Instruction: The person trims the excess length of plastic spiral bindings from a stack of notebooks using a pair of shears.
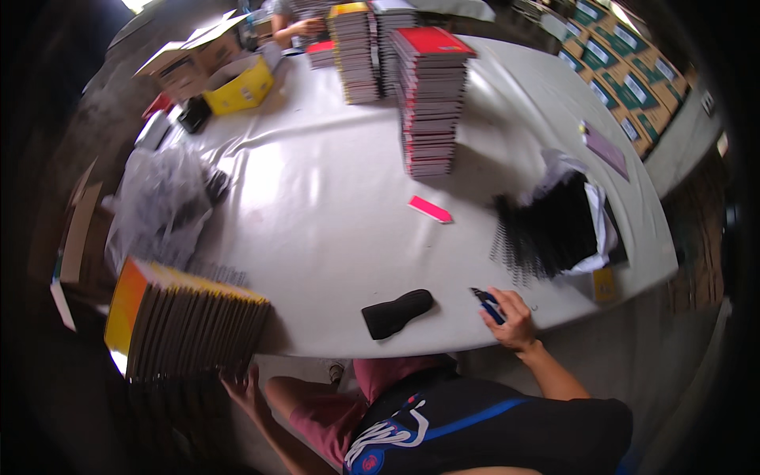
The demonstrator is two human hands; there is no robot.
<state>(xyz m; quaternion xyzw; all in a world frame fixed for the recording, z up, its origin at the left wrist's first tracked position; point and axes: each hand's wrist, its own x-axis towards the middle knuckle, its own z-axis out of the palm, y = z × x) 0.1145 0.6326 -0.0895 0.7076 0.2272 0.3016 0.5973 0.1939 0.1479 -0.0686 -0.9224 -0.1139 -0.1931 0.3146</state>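
Note:
My right hand [514, 321], by the table's front edge, is closed around small blue-handled pliers [490, 307], whose dark jaws point up and left. At the lower left, a leaning row of yellow-and-orange notebooks [190, 328] stands at the table's edge. My left hand [245, 393] is low beside the bottom of that row, fingers spread; whether the fingertips touch the notebooks I cannot tell. Between my hands lies a black, soft-looking object [396, 313], wide at one end and rounded at the other. To the right a bundle of black spiral binding coils [554, 226] spills from a white bag.
A tall stack of red-covered notebooks [431, 103] stands at the far middle, with more stacks [354, 55] behind. A pink arrow-shaped piece [430, 209] lies mid-table. Clear plastic bags [158, 202] and a yellow box [239, 85] sit left. Another person's hand [309, 27] shows at the back.

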